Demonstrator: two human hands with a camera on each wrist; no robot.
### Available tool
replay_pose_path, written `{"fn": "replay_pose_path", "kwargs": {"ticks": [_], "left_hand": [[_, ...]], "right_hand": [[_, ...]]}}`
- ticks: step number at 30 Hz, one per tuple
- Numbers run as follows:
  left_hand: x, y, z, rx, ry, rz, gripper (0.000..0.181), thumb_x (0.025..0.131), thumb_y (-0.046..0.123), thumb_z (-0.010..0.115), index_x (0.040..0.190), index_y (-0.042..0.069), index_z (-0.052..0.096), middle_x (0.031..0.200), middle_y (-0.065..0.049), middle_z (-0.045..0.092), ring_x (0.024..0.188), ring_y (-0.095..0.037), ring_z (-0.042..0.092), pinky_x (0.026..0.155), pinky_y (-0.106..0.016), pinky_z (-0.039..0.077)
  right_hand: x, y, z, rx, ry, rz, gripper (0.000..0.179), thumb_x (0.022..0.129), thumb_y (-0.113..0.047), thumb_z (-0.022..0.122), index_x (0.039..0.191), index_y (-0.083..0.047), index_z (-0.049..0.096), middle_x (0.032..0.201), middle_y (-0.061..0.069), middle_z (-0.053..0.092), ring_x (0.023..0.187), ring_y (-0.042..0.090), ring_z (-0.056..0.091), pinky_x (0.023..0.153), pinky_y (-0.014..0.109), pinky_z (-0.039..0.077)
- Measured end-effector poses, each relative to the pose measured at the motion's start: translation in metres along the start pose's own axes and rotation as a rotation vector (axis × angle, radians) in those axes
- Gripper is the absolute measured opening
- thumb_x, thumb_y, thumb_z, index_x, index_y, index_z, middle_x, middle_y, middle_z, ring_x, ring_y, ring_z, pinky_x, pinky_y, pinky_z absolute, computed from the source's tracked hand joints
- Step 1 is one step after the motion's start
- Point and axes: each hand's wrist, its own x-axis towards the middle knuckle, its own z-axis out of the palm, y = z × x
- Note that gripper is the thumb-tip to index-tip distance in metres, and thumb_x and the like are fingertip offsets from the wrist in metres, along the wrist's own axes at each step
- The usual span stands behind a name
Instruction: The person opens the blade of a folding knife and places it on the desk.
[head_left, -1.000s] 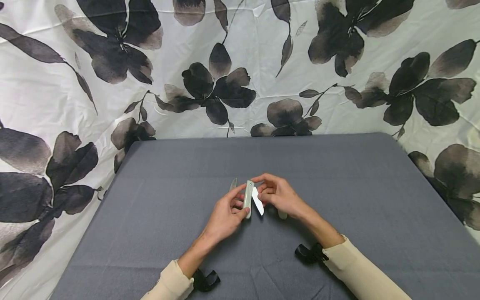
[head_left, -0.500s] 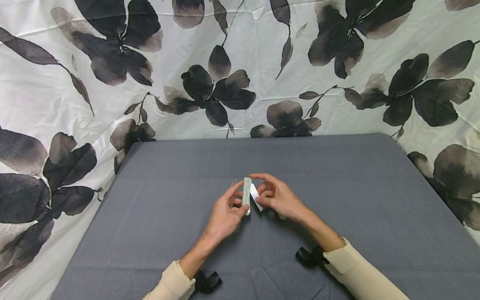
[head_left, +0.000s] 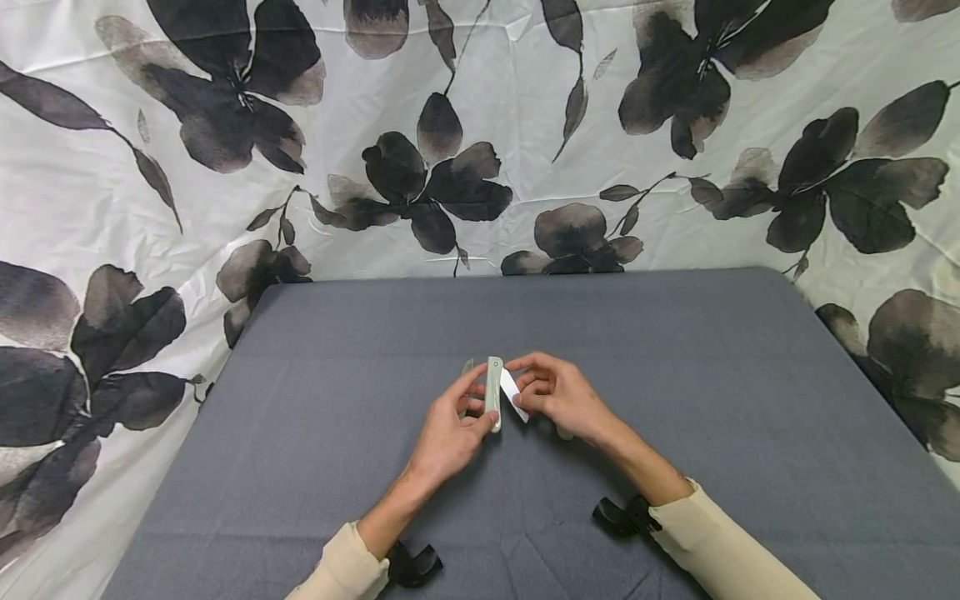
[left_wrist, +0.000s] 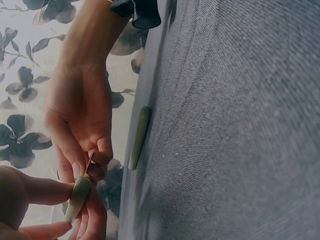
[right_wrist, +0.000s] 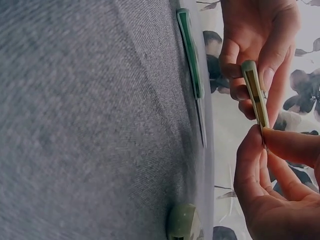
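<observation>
A folding knife (head_left: 492, 396) with a pale green handle stands nearly upright between the hands, its blade (head_left: 513, 395) partly swung out to the right. My left hand (head_left: 444, 437) grips the handle, index finger near the pivot end and thumb near the other end. With thumb and fingers, my right hand (head_left: 562, 396) pinches the blade; its index finger reaches toward the pivot. In the right wrist view the slot in the handle (right_wrist: 256, 95) faces the camera. Both hands are above the table.
On the grey cloth-covered table (head_left: 480, 317), a second green-handled knife (right_wrist: 190, 52) lies with its blade out, mostly behind my left hand in the head view. Another green handle (left_wrist: 139, 137) lies under my right hand. A floral cloth (head_left: 480, 125) hangs behind the table.
The knife has shifted slightly left and up. My right thumb and fingers have moved left with the blade, covering more of it. Over the last half second almost nothing moves.
</observation>
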Motion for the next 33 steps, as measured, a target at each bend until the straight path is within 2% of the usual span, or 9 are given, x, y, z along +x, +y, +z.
{"fn": "replay_pose_path", "kwargs": {"ticks": [12, 20, 26, 33], "left_hand": [[-0.001, -0.005, -0.001, 0.008, -0.019, -0.018, 0.067, 0.092, -0.006, 0.068, 0.154, 0.011, 0.050, 0.129, -0.023, 0.061, 0.097, -0.019, 0.066, 0.071, -0.019, 0.056], [-0.002, -0.007, -0.002, 0.005, -0.029, -0.010, 0.066, 0.091, -0.007, 0.068, 0.153, 0.011, 0.052, 0.128, -0.024, 0.062, 0.096, -0.021, 0.067, 0.068, -0.020, 0.055], [-0.003, -0.007, -0.001, 0.007, -0.038, -0.013, 0.067, 0.091, -0.008, 0.068, 0.153, 0.011, 0.052, 0.127, -0.023, 0.062, 0.094, -0.017, 0.065, 0.069, -0.019, 0.055], [-0.004, -0.009, -0.001, 0.006, -0.044, -0.005, 0.066, 0.091, -0.008, 0.068, 0.153, 0.011, 0.053, 0.125, -0.023, 0.062, 0.093, -0.020, 0.064, 0.068, -0.019, 0.054]], "right_hand": [[-0.002, 0.006, -0.007, -0.028, 0.000, 0.017, 0.042, 0.093, 0.005, 0.067, 0.135, -0.002, 0.065, 0.106, 0.023, 0.071, 0.083, 0.015, 0.070, 0.074, 0.028, 0.058], [-0.003, 0.007, -0.009, -0.056, 0.014, 0.023, 0.040, 0.093, 0.003, 0.068, 0.133, -0.004, 0.068, 0.103, 0.021, 0.072, 0.079, 0.014, 0.068, 0.072, 0.033, 0.058], [-0.003, 0.010, -0.011, -0.069, 0.024, 0.020, 0.038, 0.093, 0.001, 0.068, 0.131, -0.004, 0.070, 0.101, 0.021, 0.071, 0.076, 0.014, 0.065, 0.069, 0.031, 0.056], [-0.005, 0.012, -0.013, -0.103, 0.037, 0.026, 0.039, 0.093, 0.000, 0.068, 0.131, -0.005, 0.071, 0.104, 0.020, 0.072, 0.077, 0.015, 0.064, 0.070, 0.030, 0.055]]}}
